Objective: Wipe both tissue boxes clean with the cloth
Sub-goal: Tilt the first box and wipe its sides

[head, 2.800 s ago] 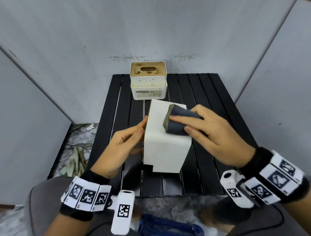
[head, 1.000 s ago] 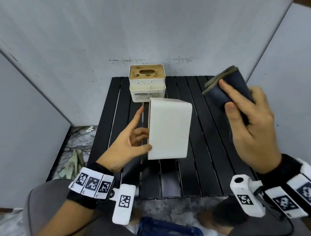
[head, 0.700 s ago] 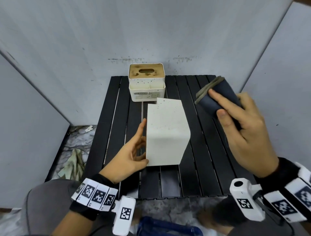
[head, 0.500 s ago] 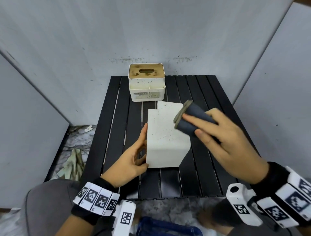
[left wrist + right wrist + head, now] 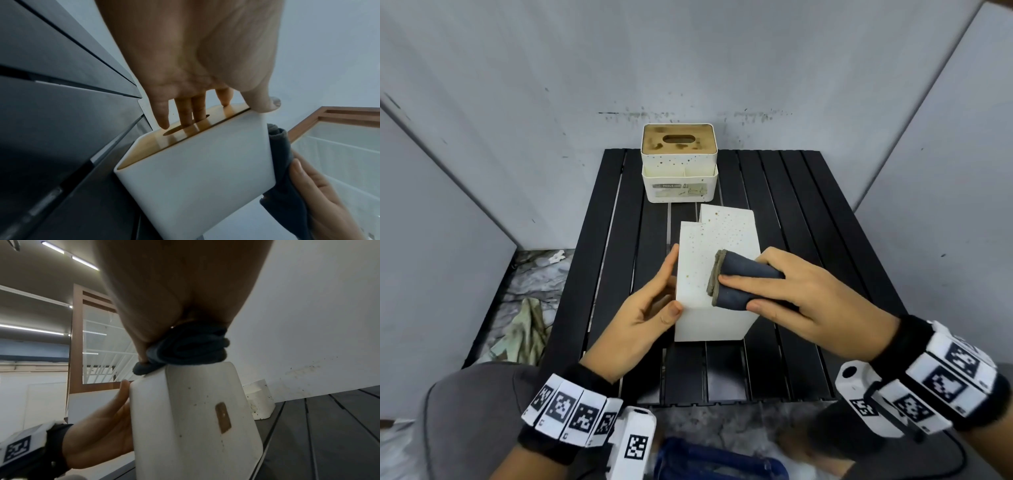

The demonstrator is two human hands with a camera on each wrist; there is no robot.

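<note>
The near white tissue box [image 5: 717, 240] lies tipped on the black slatted table [image 5: 808, 222], with its brown-speckled face up. My left hand [image 5: 671, 284] holds its left end. The fingers [image 5: 185, 113] lie on the wooden lid by the slot, and the thumb sits on the upper edge. My right hand [image 5: 739, 294] grips a folded dark blue cloth [image 5: 743, 284] and presses it on the speckled face near the front right corner. The cloth [image 5: 189, 347] sits on the box's top edge. The second tissue box [image 5: 678, 164], with a stained wooden lid, stands upright at the table's back edge.
Grey walls close in the table at the back and on both sides. A crumpled greenish rag [image 5: 524, 329] lies on the floor to the left. A blue object [image 5: 715, 459] sits below the table's near edge, and my grey-clad knee [image 5: 465, 411] is at lower left.
My right hand lifted the cloth up and to the right while my left hand turned the box speckled face up. The cloth then came back down onto that face.
</note>
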